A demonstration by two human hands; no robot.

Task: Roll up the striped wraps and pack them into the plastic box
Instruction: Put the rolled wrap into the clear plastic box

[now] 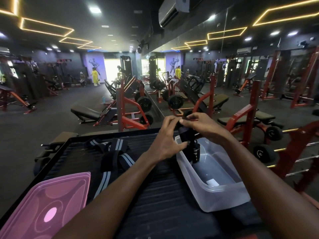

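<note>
Both hands hold one black wrap [185, 133] above the far end of the clear plastic box [221, 190]. My left hand [166, 137] grips its lower part, and my right hand [198, 125] pinches its top end. The wrap's striped tail [196, 151] hangs down into the box. Other black wraps with grey stripes [112, 152] lie loose and tangled on the black ribbed platform [155, 195], left of my left forearm. The box holds a small white label on its floor.
A pink lid [46, 207] lies at the platform's near left corner. Red and black gym benches, weight racks and a wall mirror fill the room beyond. A barbell rack stands close to the right of the box.
</note>
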